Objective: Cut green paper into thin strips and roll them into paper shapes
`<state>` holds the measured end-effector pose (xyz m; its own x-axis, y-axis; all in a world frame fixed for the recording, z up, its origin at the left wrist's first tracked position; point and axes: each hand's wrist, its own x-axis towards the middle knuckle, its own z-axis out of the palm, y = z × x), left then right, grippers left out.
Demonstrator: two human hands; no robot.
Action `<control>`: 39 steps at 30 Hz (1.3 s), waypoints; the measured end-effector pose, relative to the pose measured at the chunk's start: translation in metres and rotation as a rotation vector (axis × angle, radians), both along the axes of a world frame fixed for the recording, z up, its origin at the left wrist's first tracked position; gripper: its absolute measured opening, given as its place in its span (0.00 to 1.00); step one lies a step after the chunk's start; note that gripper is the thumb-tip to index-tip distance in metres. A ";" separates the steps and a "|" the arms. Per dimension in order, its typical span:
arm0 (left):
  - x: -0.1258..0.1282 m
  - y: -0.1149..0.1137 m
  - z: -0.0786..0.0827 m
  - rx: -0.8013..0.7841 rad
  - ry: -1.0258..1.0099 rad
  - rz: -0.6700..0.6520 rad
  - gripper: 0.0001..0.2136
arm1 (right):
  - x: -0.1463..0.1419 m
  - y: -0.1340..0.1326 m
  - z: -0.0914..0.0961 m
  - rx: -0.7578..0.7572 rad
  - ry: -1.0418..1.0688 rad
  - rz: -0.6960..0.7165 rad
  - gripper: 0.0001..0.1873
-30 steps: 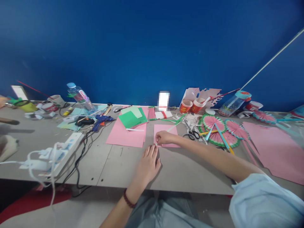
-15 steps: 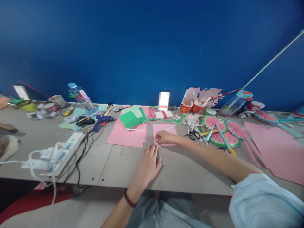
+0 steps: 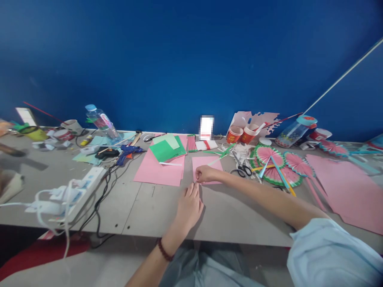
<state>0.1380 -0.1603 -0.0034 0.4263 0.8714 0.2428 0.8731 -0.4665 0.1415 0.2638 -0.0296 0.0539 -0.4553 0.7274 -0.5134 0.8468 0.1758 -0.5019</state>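
A small pink paper sheet [image 3: 199,161] lies flat on the table in front of me. My right hand [image 3: 204,174] rests over its lower left part, fingers curled into a pinch; what sits between the fingertips is too small to make out. Just below, my left hand [image 3: 189,205] lies palm down, fingers stretched out, their tips at the sheet's lower left corner and close to the right fingertips. Left of the hands are a larger pink sheet [image 3: 155,172] and green paper [image 3: 166,150] on top of it.
Scissors [image 3: 243,170] and folded watermelon-coloured paper fans [image 3: 271,156] lie to the right, with red paper cups [image 3: 234,134] behind. On the left are a glue gun [image 3: 127,153], a white power strip [image 3: 88,187] with cables, and a plastic bottle [image 3: 103,122]. A blue wall [image 3: 179,63] rises behind.
My left hand has turned slightly and its thumb has drawn in closer to the fingers. The right hand stays pinched in nearly the same place over the pink sheet.
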 end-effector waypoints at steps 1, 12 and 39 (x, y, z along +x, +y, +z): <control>0.000 0.000 0.000 -0.002 0.004 -0.010 0.24 | 0.000 0.000 0.000 -0.005 0.006 0.000 0.12; -0.018 0.016 0.020 -0.112 -0.124 0.001 0.16 | 0.003 0.001 0.000 -0.024 0.014 -0.021 0.16; -0.027 0.088 0.007 -0.248 -0.376 0.053 0.05 | 0.004 0.002 0.001 -0.120 0.067 -0.028 0.13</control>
<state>0.1108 -0.0726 0.0033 0.3016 0.9410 0.1533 0.7612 -0.3344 0.5556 0.2675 -0.0275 0.0554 -0.4719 0.6757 -0.5663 0.8145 0.0882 -0.5734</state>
